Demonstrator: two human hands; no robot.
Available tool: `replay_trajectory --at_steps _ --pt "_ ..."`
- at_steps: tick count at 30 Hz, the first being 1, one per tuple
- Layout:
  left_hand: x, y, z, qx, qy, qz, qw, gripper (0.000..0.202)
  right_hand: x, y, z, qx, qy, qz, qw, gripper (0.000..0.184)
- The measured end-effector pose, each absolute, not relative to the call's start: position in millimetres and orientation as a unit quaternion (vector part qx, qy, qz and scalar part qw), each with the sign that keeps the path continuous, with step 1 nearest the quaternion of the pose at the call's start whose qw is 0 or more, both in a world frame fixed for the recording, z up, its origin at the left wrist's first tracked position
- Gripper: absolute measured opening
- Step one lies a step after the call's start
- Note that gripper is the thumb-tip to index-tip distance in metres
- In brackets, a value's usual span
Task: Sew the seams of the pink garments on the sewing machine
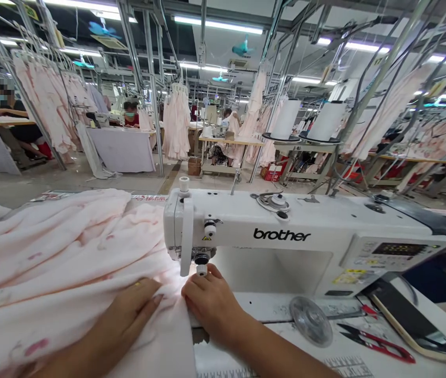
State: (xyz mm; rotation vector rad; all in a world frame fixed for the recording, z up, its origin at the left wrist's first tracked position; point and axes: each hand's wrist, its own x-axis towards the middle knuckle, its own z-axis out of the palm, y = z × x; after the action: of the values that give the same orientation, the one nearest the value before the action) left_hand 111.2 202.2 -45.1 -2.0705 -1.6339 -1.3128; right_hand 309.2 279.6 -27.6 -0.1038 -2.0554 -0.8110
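Observation:
A white Brother sewing machine (286, 236) stands in front of me. Pale pink fabric (57, 252) is heaped to its left and runs under the needle head. My left hand (132, 307) lies flat on the fabric, fingers stretched toward the needle. My right hand (209, 302) rests beside it at the presser foot, fingers curled down onto the fabric edge. The needle itself is hidden behind the machine head and my fingers.
Red-handled thread snips (376, 344) and a round metal disc (310, 320) lie on the machine table at right, next to a dark tablet-like device (407, 320). Two white thread cones (286, 119) stand behind the machine. Hanging pink garments (176, 123) and seated workers fill the hall beyond.

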Motion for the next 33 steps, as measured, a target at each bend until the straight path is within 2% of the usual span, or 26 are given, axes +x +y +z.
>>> replay_trajectory --at_steps 6,10,14,18,22,24,26,29,31,33 --pt "107.7 199.9 -25.8 -0.685 -0.562 -0.462 -0.035 0.074 311.9 280.6 -26.1 -0.011 -0.83 -0.389 0.399 0.009" --pt "116.3 194.0 -16.8 -0.675 -0.555 -0.469 -0.128 0.072 317.4 276.0 -21.7 0.012 -0.834 -0.426 0.35 0.013" --pt "133.9 189.6 -24.4 -0.663 -0.569 -0.454 -0.173 0.071 329.4 271.7 -17.1 -0.018 -0.869 -0.378 0.32 0.004" --pt "140.2 196.8 -38.1 -0.643 -0.608 -0.442 -0.146 0.069 339.6 268.3 -13.3 -0.082 -0.912 -0.309 0.256 0.013" --pt "135.4 205.9 -43.9 -0.644 -0.646 -0.404 -0.07 0.075 341.8 265.7 -10.7 -0.099 -0.927 -0.287 0.22 0.012" --pt "132.2 209.2 -47.5 -0.661 -0.649 -0.377 -0.006 0.072 341.8 265.3 -10.4 -0.098 -0.928 -0.287 0.214 0.011" --pt "128.9 212.4 -53.6 -0.681 -0.629 -0.357 0.111 0.059 342.2 265.4 -10.2 -0.098 -0.929 -0.291 0.207 0.01" --pt "124.3 218.1 -65.0 -0.686 -0.529 -0.344 0.362 0.038 343.0 265.3 -9.9 -0.095 -0.927 -0.296 0.209 0.009" --pt "121.9 221.9 -70.4 -0.663 -0.442 -0.338 0.501 0.042 343.4 264.7 -9.5 -0.095 -0.928 -0.294 0.21 0.007" --pt "120.4 224.6 -72.4 -0.641 -0.389 -0.324 0.577 0.048 343.3 263.4 -9.2 -0.098 -0.928 -0.294 0.206 0.006"
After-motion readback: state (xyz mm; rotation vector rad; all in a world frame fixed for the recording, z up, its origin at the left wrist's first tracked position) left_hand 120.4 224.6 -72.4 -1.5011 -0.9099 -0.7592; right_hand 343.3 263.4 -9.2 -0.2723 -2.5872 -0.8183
